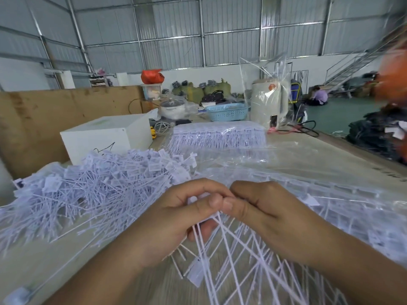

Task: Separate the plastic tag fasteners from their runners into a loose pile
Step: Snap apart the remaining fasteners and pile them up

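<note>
Hands meet thumb to thumb: left hand [176, 219] and right hand [266, 214] both pinch a fastener strip [222, 245].

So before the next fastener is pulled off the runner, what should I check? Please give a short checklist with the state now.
1. Left hand grips the bunch of fasteners: ok.
2. Right hand pinches at the same spot: ok.
3. Which single piece the fingers hold: cannot tell, hidden.
4. Loose pile lies close on the left: ok.
5. Bagged stack of unseparated fasteners waits behind: ok.
</note>
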Demonstrator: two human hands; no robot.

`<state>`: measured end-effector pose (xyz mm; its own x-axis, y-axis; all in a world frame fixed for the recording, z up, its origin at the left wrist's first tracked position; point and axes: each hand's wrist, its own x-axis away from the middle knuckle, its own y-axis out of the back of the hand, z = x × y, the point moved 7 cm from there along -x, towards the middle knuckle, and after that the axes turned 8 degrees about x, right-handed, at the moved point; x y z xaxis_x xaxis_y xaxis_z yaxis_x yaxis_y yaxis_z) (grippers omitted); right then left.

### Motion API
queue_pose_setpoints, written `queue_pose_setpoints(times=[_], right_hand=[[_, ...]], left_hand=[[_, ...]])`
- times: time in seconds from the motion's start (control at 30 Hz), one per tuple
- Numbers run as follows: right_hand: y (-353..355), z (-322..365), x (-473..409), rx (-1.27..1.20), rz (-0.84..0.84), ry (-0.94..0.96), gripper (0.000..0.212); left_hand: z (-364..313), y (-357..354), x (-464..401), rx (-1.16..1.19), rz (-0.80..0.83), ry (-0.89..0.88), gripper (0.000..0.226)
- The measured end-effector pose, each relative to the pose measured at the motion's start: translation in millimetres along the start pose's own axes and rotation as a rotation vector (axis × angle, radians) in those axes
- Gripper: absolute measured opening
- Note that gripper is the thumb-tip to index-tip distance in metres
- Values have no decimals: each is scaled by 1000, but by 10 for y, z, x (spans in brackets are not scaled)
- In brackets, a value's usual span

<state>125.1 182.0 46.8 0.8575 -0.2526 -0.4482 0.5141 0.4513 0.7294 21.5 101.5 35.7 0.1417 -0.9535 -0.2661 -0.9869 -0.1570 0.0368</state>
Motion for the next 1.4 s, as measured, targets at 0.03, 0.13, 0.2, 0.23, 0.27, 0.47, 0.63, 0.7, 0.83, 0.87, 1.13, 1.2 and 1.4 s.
queue_pose_setpoints(times=[0.03,0.13,0.2,0.23,0.27,0.47,0.63,0.7,0.83,0.87,1.13,1.2,1.4], right_hand=[[1,-5,0,29,-2,-1,49],[-10,-3,-1,120,-4,5,53],[-25,-5,-1,129,-2,7,55],[-41,-9,-1,111,11,7,56],[-58,-20,-1,84,29,5,56],[-32,-203,-2,-139,133,-112,48],[56,-140,-27,-172,13,-110,45],[105,-127,-32,-169,-74,-140,48],[124,-54,-7,-117,-242,-166,45],[115,-19,6,-107,-278,-160,43],[581,-205,96,-200,-536,-279,52],[401,-91,43,-229,-330,-167,44],[137,14,12,-302,-35,-48,39]], left_hand=[[-11,-9,4,11,33,-8,26],[-18,-8,24,43,108,35,31],[-5,-18,38,60,158,77,27],[-6,-35,46,69,187,84,19],[-14,-47,50,76,206,81,11],[-31,79,45,-22,113,59,11],[0,124,18,-101,31,57,7],[-36,173,6,-148,-73,12,11],[-104,103,5,-162,-261,-98,10],[-119,63,13,-178,-293,-125,12],[-112,-131,79,-167,-301,-144,18],[-131,-122,80,-156,-299,-151,9],[-178,-13,73,1,-241,-146,24]])
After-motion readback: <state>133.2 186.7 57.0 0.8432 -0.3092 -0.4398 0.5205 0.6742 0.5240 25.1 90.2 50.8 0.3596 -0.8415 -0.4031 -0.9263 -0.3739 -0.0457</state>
